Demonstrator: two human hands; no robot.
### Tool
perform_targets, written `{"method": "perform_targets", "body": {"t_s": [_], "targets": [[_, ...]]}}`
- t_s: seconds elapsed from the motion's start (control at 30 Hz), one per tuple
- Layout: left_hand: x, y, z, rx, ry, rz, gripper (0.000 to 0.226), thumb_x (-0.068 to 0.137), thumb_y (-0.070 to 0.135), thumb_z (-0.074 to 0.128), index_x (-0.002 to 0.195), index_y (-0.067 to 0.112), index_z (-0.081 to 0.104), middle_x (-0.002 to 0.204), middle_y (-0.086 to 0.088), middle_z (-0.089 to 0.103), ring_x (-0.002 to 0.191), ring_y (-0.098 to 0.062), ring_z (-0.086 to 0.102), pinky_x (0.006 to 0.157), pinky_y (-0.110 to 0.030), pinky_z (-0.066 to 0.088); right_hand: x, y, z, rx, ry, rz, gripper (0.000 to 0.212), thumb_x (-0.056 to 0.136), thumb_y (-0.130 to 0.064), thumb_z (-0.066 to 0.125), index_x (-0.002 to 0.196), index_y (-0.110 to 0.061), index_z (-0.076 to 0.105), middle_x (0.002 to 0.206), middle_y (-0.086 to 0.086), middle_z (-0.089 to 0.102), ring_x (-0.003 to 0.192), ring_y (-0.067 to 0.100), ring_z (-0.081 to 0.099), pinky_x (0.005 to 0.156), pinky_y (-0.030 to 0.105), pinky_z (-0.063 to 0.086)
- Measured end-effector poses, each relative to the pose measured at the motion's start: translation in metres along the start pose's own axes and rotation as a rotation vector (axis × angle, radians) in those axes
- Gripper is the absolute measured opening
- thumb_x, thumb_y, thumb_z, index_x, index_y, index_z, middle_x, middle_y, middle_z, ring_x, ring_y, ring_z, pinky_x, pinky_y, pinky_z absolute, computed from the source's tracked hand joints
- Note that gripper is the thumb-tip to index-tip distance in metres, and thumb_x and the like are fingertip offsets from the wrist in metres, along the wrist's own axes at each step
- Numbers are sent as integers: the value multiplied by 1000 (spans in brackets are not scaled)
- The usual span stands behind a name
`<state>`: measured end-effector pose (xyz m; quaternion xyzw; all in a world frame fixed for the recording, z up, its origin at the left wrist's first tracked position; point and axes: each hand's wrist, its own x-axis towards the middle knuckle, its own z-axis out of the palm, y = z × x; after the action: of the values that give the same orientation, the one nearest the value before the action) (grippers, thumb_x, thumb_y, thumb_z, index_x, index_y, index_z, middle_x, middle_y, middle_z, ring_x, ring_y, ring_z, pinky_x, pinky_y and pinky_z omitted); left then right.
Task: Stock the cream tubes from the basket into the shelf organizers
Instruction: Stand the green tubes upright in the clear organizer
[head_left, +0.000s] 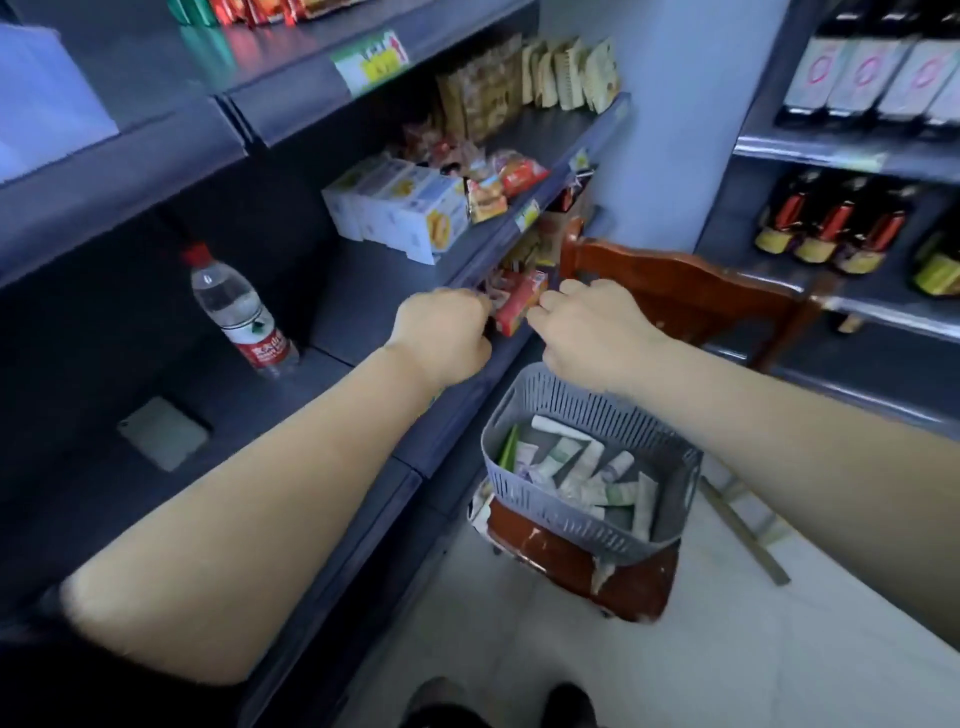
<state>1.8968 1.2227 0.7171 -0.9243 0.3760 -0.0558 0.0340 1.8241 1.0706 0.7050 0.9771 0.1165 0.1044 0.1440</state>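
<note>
A grey slotted basket (524, 499) stands on the seat of a brown wooden chair (675, 291), with several white and green cream tubes (582, 467) lying loose inside. Above it, both hands reach to the shelf level under the dark shelf edge (467, 415). A red-orange box (519, 306) lies between them. My right hand (587, 332) has curled fingers pinching the box's right edge. My left hand (441, 332) is curled at the box's left side, its fingertips hidden behind the back of the hand. No organizer shows plainly.
A water bottle (239, 312) with a red cap and a pale flat card (163, 434) sit on the dark shelf at left. White biscuit boxes (400, 208) and snack packets (498, 182) fill the shelf behind. Dark bottles (831, 234) line the right-hand rack. Tiled floor lies below.
</note>
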Motion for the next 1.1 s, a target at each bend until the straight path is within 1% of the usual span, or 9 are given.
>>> {"method": "perform_targets", "body": {"t_s": [0.07, 0.17, 0.23, 0.3, 0.4, 0.57, 0.67, 0.9, 1.1], "targets": [[11, 8, 23, -39, -63, -4, 19, 85, 21, 50, 99, 8, 56, 107, -11, 60, 100, -34, 56, 65, -32, 35, -8, 7, 21, 13, -77, 35, 23, 76, -20, 63, 93, -5, 61, 93, 12, 63, 87, 31, 59, 60, 32, 30], [28, 15, 57, -118, -157, -22, 21, 86, 21, 49, 102, 10, 57, 109, -11, 60, 102, -32, 56, 67, -32, 39, -14, 14, 55, 27, -131, 24, 28, 46, -21, 80, 63, -11, 60, 60, 6, 59, 53, 24, 59, 46, 22, 37], [38, 16, 81, -213, -223, -56, 20, 84, 19, 50, 100, 10, 58, 108, -11, 60, 101, -31, 56, 71, -34, 43, -17, 18, 83, 114, -152, 42, 31, 41, -18, 82, 59, -9, 59, 55, 7, 57, 47, 25, 56, 43, 23, 41], [49, 17, 109, -322, -292, -93, 17, 83, 18, 52, 97, 10, 59, 106, -11, 61, 99, -31, 56, 75, -35, 45, -18, 19, 105, 188, -241, 86, 24, 59, -16, 76, 75, -6, 62, 72, 10, 62, 64, 29, 61, 48, 29, 41], [64, 18, 155, -462, -377, -155, 18, 83, 17, 55, 98, 9, 59, 103, -12, 63, 97, -32, 57, 80, -38, 49, -20, 19, 144, 272, -350, 216, 21, 87, -18, 48, 106, -12, 56, 103, 5, 58, 97, 27, 55, 63, 33, 38], [81, 24, 236, -805, -571, -321, 21, 84, 6, 56, 105, 2, 58, 96, -12, 57, 93, -25, 54, 79, -27, 42, -20, 9, 211, 562, -478, 419, 25, 90, -24, 46, 111, -14, 56, 109, 4, 59, 99, 24, 55, 70, 30, 45], [91, 30, 282, -857, -674, -401, 34, 84, 6, 59, 116, -1, 53, 111, -16, 56, 105, -28, 54, 80, -27, 39, -21, -1, 258, 734, -567, 551, 25, 90, -25, 47, 112, -16, 54, 116, 4, 58, 104, 26, 55, 80, 36, 47], [115, 36, 389, -747, -831, -635, 44, 81, 17, 61, 120, 1, 49, 117, -18, 58, 104, -35, 58, 80, -35, 47, -26, -30, 361, 1051, -659, 772, 16, 89, -21, 52, 103, -14, 56, 106, 6, 60, 94, 24, 55, 71, 30, 43], [136, 50, 442, -830, -976, -945, 49, 92, 15, 49, 137, -2, 37, 139, -19, 44, 126, -32, 44, 103, -33, 38, -14, -53, 420, 1389, -691, 1041, 20, 88, -15, 58, 106, -8, 57, 88, 2, 55, 89, 17, 52, 70, 19, 33]]}}
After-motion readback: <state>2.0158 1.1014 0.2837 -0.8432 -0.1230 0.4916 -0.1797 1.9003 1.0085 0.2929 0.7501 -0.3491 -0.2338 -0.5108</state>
